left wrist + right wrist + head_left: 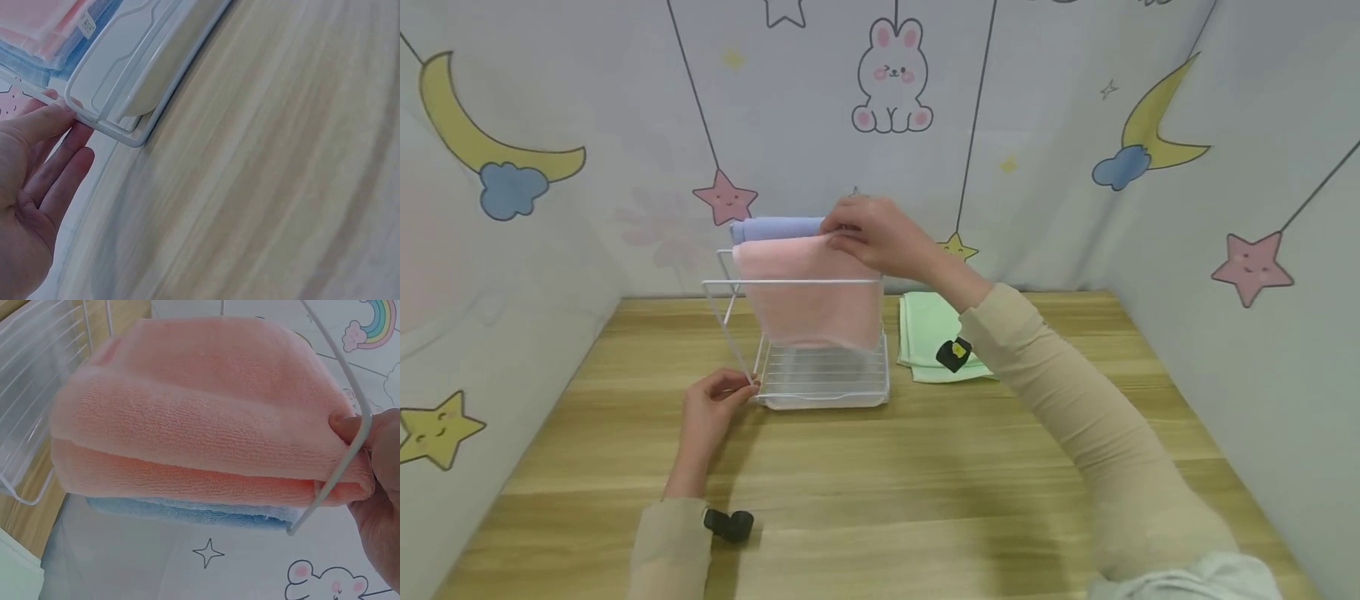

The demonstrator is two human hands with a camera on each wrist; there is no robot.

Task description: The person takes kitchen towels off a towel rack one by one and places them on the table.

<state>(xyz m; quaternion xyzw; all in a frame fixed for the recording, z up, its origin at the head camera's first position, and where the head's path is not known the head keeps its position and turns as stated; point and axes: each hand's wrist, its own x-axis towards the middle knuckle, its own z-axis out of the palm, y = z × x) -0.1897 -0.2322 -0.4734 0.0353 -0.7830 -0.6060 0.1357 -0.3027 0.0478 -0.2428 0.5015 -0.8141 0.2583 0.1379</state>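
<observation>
Head view: a person works with both bare hands at a white wire rack (790, 282) left of centre in the frame, with the work apparently partway along. The right hand (887, 237) pinches the upper edge of a folded pink cloth (812, 312) at the top of the rack, thumb pressed on one side and fingers behind. Lower left of centre, the left hand (706, 412) grips the rack's wire at its bottom corner, thumb and fingertips together on it, seemingly to steady the frame.

Just behind the pink cloth, a blue cloth (778, 227) shows along the rack's top and appears to be in place, with no hand on it. The pink cloth hangs behind the front rail, over a white tray (823, 404) at the base; its placement looks unfinished while the fingers pinch it. Right of centre, a green cloth (925, 321) lies folded on the wooden table (865, 500), apart from the rack and untouched; if it belongs to the same work, that part is not yet done. From the right wrist, a curve of wire crosses before the pink cloth's held end. Whether a rail bears its weight, the pictures cannot tell.
</observation>
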